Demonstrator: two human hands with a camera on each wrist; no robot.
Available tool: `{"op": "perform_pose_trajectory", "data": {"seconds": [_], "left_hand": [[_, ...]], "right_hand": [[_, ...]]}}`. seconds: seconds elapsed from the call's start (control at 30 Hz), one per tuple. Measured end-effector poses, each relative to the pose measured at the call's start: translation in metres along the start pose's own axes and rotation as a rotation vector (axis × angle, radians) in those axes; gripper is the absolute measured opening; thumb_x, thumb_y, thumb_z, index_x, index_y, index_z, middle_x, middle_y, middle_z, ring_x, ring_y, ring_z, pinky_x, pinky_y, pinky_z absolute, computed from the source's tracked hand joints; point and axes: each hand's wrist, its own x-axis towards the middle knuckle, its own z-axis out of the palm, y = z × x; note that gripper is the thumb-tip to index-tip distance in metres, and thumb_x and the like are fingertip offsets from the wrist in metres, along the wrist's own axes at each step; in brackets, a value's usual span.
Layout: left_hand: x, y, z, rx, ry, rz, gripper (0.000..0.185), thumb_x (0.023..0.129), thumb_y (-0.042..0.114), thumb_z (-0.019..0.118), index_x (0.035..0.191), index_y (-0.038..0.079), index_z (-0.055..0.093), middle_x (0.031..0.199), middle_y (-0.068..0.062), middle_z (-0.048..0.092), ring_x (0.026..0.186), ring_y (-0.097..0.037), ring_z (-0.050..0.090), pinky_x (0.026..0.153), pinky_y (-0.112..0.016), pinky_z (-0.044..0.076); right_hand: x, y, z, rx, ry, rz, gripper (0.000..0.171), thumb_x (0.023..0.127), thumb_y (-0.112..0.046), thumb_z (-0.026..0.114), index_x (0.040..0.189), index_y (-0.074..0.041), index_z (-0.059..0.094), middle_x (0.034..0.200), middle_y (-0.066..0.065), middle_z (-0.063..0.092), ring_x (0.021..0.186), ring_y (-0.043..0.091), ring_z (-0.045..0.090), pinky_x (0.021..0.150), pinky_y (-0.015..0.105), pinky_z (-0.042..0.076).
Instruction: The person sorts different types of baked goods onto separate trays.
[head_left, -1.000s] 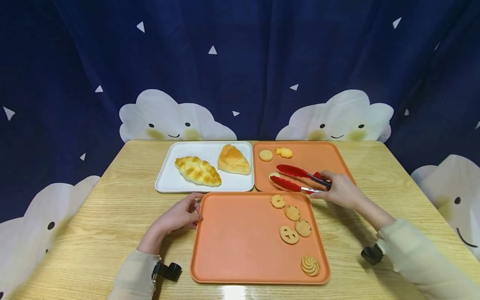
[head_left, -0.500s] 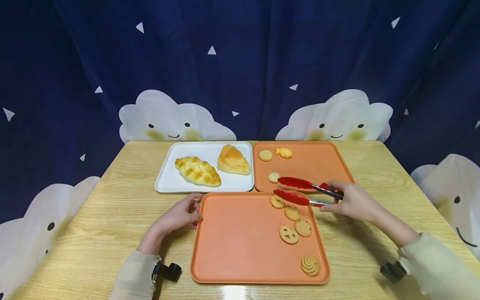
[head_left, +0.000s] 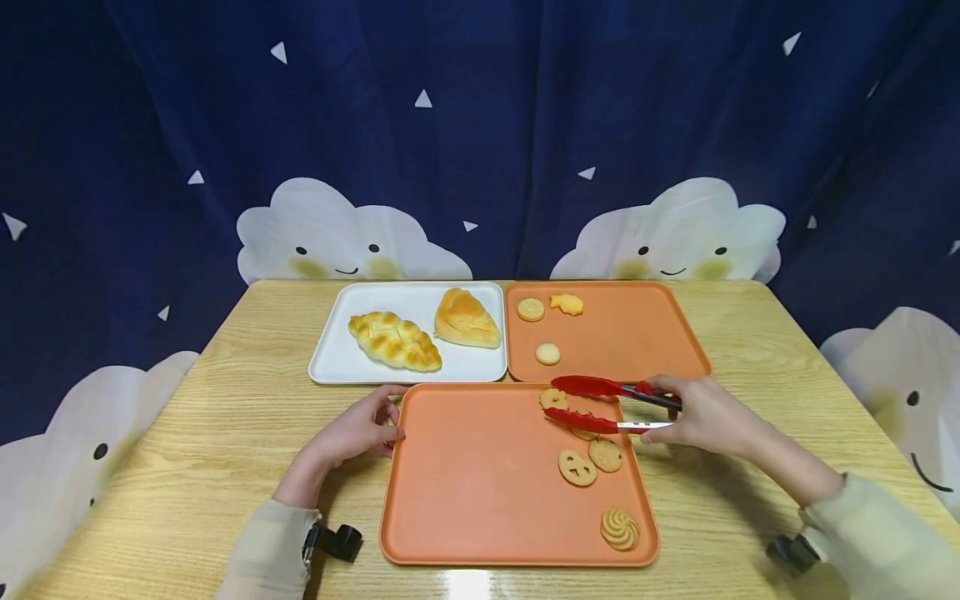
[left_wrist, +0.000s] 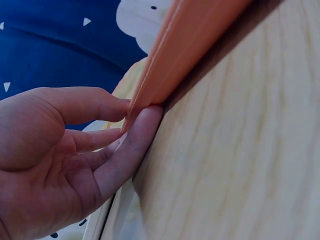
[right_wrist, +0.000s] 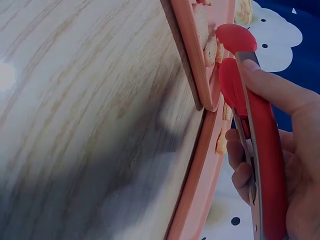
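My right hand (head_left: 708,414) grips red-tipped tongs (head_left: 600,387), thumb along the red handle in the right wrist view. The tongs' spread tips straddle a ring-shaped cookie (head_left: 553,400) at the back of the near orange tray (head_left: 465,483); whether they touch it I cannot tell. One tip partly covers a round cookie behind it. On the same tray lie another round cookie (head_left: 605,454), a pretzel-shaped cookie (head_left: 577,468) and a swirl cookie (head_left: 619,530). My left hand (left_wrist: 55,145) pinches this tray's left rim, thumb on one side and fingers underneath.
Behind stands a white tray (head_left: 330,358) with a braided bread (head_left: 395,341) and a triangular pastry (head_left: 467,318). Beside it, a far orange tray (head_left: 637,333) bears a round biscuit (head_left: 531,310), a fish-shaped cracker (head_left: 567,304) and a plain round cookie (head_left: 547,354). The trays nearly touch.
My right hand has brought the tongs from the plain cookie on the far orange tray towards me, over the near tray's ring-shaped cookie. The plain cookie stays behind. My left hand has not moved.
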Motion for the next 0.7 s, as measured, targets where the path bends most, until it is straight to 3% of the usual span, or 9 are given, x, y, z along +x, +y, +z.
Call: {"op": "perform_pose_trajectory", "data": {"seconds": [0.2, 0.4, 0.7], "left_hand": [[-0.0002, 0.0003, 0.0001, 0.003, 0.000, -0.001, 0.061, 0.081, -0.003, 0.056, 0.135, -0.003, 0.027, 0.088, -0.014, 0.043, 0.069, -0.018, 0.054, 0.058, -0.036, 0.057], [-0.0003, 0.0013, -0.0004, 0.007, -0.004, -0.004, 0.061, 0.082, -0.002, 0.055, 0.136, -0.003, 0.027, 0.088, -0.014, 0.043, 0.068, -0.018, 0.054, 0.058, -0.036, 0.056], [-0.0004, -0.0001, 0.0002, 0.001, 0.006, -0.001, 0.061, 0.080, -0.003, 0.056, 0.135, -0.003, 0.028, 0.087, -0.014, 0.044, 0.068, -0.018, 0.054, 0.057, -0.034, 0.056]], "right_hand": [[0.0011, -0.0019, -0.0023, -0.034, -0.001, -0.041, 0.065, 0.063, -0.044, 0.078, 0.111, -0.005, 0.058, 0.070, -0.005, 0.058, 0.049, 0.000, 0.038, 0.046, 0.018, 0.034], [0.0024, -0.0011, -0.0024, -0.037, 0.021, -0.074, 0.061, 0.064, -0.044, 0.078, 0.108, -0.006, 0.059, 0.079, -0.001, 0.063, 0.054, 0.001, 0.042, 0.050, 0.019, 0.037], [0.0026, -0.0004, -0.0091, 0.023, 0.033, -0.048, 0.056, 0.065, -0.040, 0.078, 0.107, -0.009, 0.059, 0.077, -0.002, 0.061, 0.058, 0.005, 0.044, 0.049, 0.019, 0.037]]}}
